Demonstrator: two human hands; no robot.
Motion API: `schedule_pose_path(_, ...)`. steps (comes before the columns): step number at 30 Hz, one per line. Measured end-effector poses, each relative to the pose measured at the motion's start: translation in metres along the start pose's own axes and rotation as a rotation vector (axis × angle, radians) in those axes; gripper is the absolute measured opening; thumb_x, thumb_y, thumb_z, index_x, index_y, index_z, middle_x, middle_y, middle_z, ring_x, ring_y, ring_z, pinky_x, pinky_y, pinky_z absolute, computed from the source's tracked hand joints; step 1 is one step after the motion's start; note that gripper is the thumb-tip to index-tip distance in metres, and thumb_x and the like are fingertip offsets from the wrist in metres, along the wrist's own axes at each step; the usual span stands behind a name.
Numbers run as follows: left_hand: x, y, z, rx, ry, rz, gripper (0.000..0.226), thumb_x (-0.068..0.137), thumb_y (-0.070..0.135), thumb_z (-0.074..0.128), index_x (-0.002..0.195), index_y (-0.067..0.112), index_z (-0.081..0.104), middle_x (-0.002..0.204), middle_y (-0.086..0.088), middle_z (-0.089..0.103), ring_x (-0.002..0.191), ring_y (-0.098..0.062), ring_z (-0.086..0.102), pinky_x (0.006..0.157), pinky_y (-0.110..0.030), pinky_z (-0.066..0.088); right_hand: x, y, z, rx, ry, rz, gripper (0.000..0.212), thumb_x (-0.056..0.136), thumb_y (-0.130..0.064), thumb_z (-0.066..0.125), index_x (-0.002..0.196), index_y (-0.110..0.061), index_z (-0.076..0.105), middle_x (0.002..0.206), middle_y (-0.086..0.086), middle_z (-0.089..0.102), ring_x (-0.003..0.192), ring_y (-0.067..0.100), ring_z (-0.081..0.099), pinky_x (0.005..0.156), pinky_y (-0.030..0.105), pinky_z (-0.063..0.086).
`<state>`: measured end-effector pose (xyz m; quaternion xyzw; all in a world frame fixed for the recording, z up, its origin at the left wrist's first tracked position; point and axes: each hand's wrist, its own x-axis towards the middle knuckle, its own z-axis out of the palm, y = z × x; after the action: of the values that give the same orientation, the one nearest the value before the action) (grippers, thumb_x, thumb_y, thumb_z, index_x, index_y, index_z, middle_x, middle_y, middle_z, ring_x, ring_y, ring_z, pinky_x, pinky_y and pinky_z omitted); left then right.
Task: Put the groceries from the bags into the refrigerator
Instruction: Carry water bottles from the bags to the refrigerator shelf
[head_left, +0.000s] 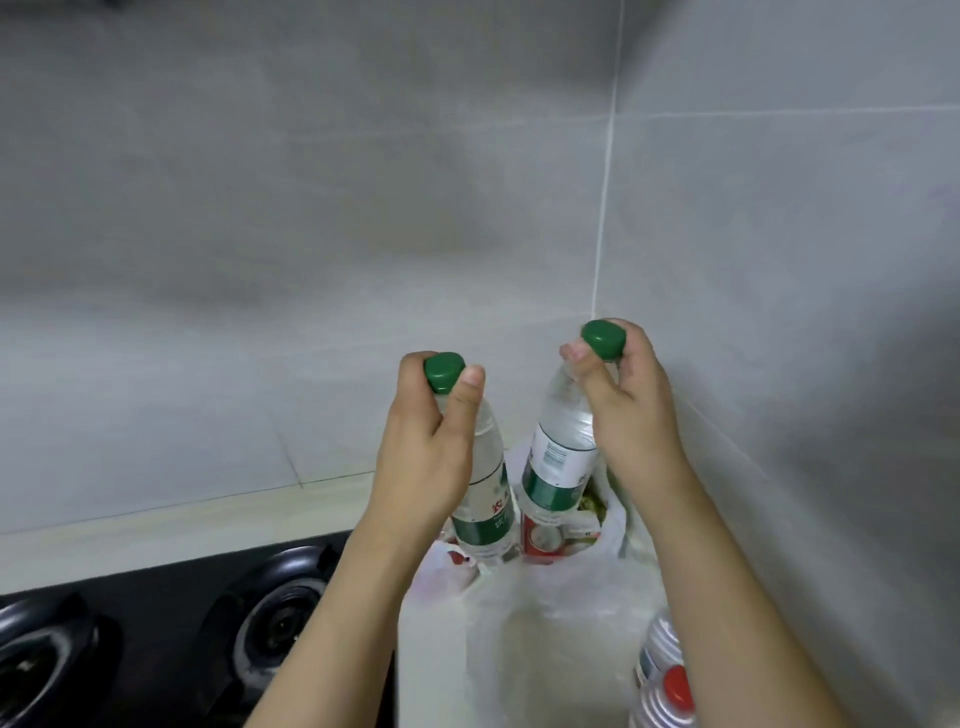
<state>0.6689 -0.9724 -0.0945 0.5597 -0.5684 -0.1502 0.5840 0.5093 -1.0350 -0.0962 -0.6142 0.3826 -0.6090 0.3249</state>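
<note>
My left hand (423, 447) grips the neck of a clear water bottle (485, 512) with a green cap and green label. My right hand (631, 410) grips the neck of a second green-capped water bottle (558, 467). Both bottles hang upright, their bases just above or inside the open mouth of a white plastic bag (545, 623) on the counter. Inside the bag, a red-and-white package (543, 540) and other items show beneath the bottles. The refrigerator is out of view.
A black gas stove with two burners (280, 623) lies left of the bag. A red-capped ribbed bottle (665, 675) stands at the bag's right, under my right forearm. Grey tiled walls meet in a corner behind.
</note>
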Motion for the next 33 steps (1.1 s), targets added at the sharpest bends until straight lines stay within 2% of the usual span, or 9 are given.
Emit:
schedule_pose_path(3, -0.003, 0.008, -0.024, 0.064, 0.093, 0.036, 0.025, 0.100, 0.040, 0.048, 0.105, 0.016, 0.051, 0.079, 0.008, 0.060, 0.075, 0.003, 0.056, 0.063, -0.011, 0.042, -0.008, -0.015, 0.027, 0.054, 0.058, -0.065, 0.007, 0.094, -0.043, 0.054, 0.101, -0.042, 0.052, 0.100, -0.002, 0.068, 0.098, 0.014, 0.064, 0.094, 0.041, 0.051)
schedule_pose_path(6, -0.013, 0.007, -0.045, 0.110, 0.203, 0.042, 0.024, 0.100, 0.041, 0.048, 0.103, 0.018, 0.051, 0.081, 0.012, 0.061, 0.077, 0.005, 0.058, 0.063, -0.009, 0.041, -0.018, -0.027, 0.049, 0.096, 0.062, -0.090, 0.012, 0.094, -0.044, 0.055, 0.102, -0.035, 0.055, 0.092, -0.003, 0.069, 0.090, 0.013, 0.066, 0.089, 0.046, 0.054)
schedule_pose_path(9, -0.023, 0.010, -0.060, 0.107, 0.339, -0.013, 0.026, 0.099, 0.043, 0.051, 0.100, 0.017, 0.053, 0.077, 0.012, 0.062, 0.074, 0.002, 0.060, 0.060, -0.013, 0.043, -0.022, -0.033, 0.067, 0.094, 0.001, -0.077, 0.029, 0.085, -0.052, 0.061, 0.097, -0.026, 0.058, 0.087, -0.001, 0.069, 0.085, 0.019, 0.067, 0.084, 0.049, 0.054)
schedule_pose_path(12, -0.035, 0.018, -0.072, 0.171, 0.465, -0.054, 0.022, 0.096, 0.040, 0.057, 0.091, 0.018, 0.056, 0.069, 0.011, 0.063, 0.069, 0.000, 0.061, 0.056, -0.014, 0.042, -0.025, -0.038, 0.080, 0.046, -0.075, -0.116, 0.027, 0.083, -0.049, 0.067, 0.091, -0.025, 0.058, 0.083, -0.003, 0.068, 0.081, 0.019, 0.066, 0.079, 0.044, 0.054)
schedule_pose_path(17, -0.055, 0.029, -0.097, 0.309, 0.562, -0.114, 0.026, 0.093, 0.042, 0.058, 0.082, 0.020, 0.053, 0.062, 0.004, 0.064, 0.060, -0.011, 0.059, 0.059, -0.034, 0.048, -0.035, -0.051, 0.102, 0.150, -0.203, -0.119, 0.013, 0.086, -0.030, 0.069, 0.086, -0.027, 0.056, 0.081, 0.003, 0.067, 0.077, 0.024, 0.066, 0.072, 0.038, 0.055)
schedule_pose_path(20, -0.074, 0.034, -0.114, 0.370, 0.662, -0.150, 0.025, 0.093, 0.041, 0.059, 0.079, 0.021, 0.053, 0.068, 0.011, 0.063, 0.062, -0.008, 0.058, 0.057, -0.028, 0.045, -0.051, -0.058, 0.121, 0.217, -0.306, -0.118, 0.012, 0.084, -0.030, 0.068, 0.087, -0.024, 0.057, 0.079, 0.003, 0.067, 0.076, 0.026, 0.066, 0.075, 0.044, 0.055)
schedule_pose_path(24, -0.110, 0.041, -0.132, 0.452, 0.778, -0.186, 0.025, 0.093, 0.040, 0.060, 0.078, 0.021, 0.053, 0.072, 0.014, 0.061, 0.061, -0.007, 0.055, 0.052, -0.019, 0.039, -0.082, -0.070, 0.143, 0.307, -0.435, -0.134, 0.012, 0.082, -0.031, 0.066, 0.086, -0.025, 0.057, 0.080, 0.003, 0.066, 0.079, 0.027, 0.065, 0.076, 0.045, 0.054)
schedule_pose_path(28, -0.149, 0.051, -0.154, 0.501, 0.867, -0.225, 0.026, 0.093, 0.037, 0.061, 0.076, 0.019, 0.053, 0.071, 0.008, 0.062, 0.061, -0.014, 0.054, 0.053, -0.024, 0.039, -0.117, -0.084, 0.163, 0.379, -0.568, -0.134, 0.010, 0.082, -0.032, 0.065, 0.086, -0.027, 0.057, 0.080, 0.003, 0.066, 0.079, 0.029, 0.065, 0.077, 0.047, 0.054)
schedule_pose_path(33, -0.204, 0.072, -0.197, 0.610, 0.985, -0.218, 0.025, 0.094, 0.031, 0.063, 0.075, 0.017, 0.054, 0.068, 0.017, 0.061, 0.059, -0.005, 0.052, 0.052, -0.017, 0.038, -0.174, -0.121, 0.192, 0.467, -0.728, -0.163, 0.010, 0.083, -0.029, 0.066, 0.084, -0.030, 0.056, 0.079, 0.003, 0.066, 0.078, 0.026, 0.065, 0.076, 0.040, 0.054)
